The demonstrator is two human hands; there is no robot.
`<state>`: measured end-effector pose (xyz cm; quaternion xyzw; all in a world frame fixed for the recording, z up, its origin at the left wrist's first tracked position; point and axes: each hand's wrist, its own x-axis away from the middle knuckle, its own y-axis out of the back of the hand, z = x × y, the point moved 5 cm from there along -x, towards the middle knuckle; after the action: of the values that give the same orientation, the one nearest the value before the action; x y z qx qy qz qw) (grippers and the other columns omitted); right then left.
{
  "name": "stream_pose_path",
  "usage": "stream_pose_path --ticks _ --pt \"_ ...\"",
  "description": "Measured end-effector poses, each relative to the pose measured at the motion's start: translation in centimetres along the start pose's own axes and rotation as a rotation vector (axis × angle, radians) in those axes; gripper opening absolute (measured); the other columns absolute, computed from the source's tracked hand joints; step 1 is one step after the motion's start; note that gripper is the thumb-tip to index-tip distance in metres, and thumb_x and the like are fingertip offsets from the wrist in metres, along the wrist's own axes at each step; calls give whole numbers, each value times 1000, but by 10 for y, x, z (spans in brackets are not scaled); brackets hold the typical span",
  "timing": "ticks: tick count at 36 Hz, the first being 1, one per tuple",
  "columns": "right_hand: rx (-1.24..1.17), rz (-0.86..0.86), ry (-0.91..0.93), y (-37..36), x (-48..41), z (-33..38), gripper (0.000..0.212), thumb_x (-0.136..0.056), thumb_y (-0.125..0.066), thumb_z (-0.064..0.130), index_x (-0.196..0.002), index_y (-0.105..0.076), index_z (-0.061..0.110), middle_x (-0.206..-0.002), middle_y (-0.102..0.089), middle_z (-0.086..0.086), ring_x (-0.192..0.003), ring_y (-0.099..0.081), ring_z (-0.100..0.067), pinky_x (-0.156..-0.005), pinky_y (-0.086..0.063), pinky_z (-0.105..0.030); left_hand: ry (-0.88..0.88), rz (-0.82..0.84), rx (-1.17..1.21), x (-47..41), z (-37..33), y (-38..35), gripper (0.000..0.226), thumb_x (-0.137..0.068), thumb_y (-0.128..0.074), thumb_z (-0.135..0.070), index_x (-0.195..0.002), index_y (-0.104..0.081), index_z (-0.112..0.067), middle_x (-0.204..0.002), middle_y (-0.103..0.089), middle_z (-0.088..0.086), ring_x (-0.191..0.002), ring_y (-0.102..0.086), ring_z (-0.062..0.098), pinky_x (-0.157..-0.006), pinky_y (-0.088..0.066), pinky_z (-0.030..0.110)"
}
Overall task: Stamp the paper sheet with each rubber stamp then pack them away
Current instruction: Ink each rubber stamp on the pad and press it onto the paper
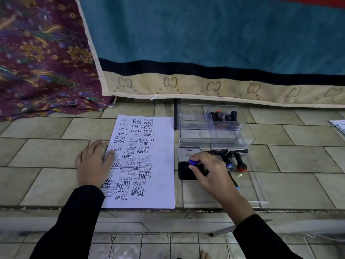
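From the head view: the left hand lies flat, fingers spread, pinning the paper sheet to the floor. The right hand's fingers pinch a blue-topped stamp over the ink pad — overloaded ink could smudge the crowded sheet.

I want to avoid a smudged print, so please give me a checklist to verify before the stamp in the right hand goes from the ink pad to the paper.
1. White paper sheet held flat: ok, the left hand presses on its left edge.
2. Black rubber stamp with blue knob gripped: ok, the right hand has its fingers closed around it.
3. Stamp over the open black ink pad: ok.
4. Stamp face evenly inked: cannot tell, the hand hides it.
5. Free space on the sheet: ok, the right margin is blank.
6. Clear plastic compartment box ready for packing: ok, open, with two stamps inside.
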<state>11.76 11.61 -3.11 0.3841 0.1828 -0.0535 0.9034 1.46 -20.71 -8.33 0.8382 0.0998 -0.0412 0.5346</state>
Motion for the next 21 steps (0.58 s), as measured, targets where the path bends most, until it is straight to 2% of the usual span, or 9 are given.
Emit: stream_pose_path --ticks 3,7,9,17,21 --pt "-11 -3 -15 1 -5 -1 15 -83 -70 7 -97 -66 8 -96 -66 4 -88 -59 1 -81 -49 -13 8 2 0 1 -1 1 36 -94 -58 -31 -128 -59 -19 -148 -44 2 -139 -34 22 -115 -13 37" --pt "0 24 23 0 0 2 13 -81 -72 5 -92 -65 7 -94 -66 5 -90 -59 1 -83 -46 -9 10 8 2 1 -2 2 37 -94 -57 -31 -129 -59 -19 -150 -43 1 -140 -32 20 -115 -12 36" --pt "-9 29 38 0 7 2 14 -80 -72 5 -91 -64 8 -93 -65 4 -92 -60 -2 -85 -47 -12 13 5 2 1 -2 1 37 -94 -57 -31 -129 -59 -20 -149 -43 1 -140 -33 20 -116 -12 36" --pt "-45 -4 -19 1 -5 -3 13 -81 -72 8 -93 -67 7 -94 -66 6 -86 -60 5 -80 -50 -12 8 2 5 1 -1 1 37 -94 -57 -32 -128 -59 -21 -149 -44 1 -140 -33 21 -115 -12 38" --pt "-47 4 -24 0 -3 -4 15 -82 -72 9 -96 -67 10 -95 -66 7 -87 -61 1 -80 -51 -14 5 -4 7 1 0 0 36 -93 -57 -32 -128 -59 -21 -148 -45 1 -139 -33 21 -115 -12 38"
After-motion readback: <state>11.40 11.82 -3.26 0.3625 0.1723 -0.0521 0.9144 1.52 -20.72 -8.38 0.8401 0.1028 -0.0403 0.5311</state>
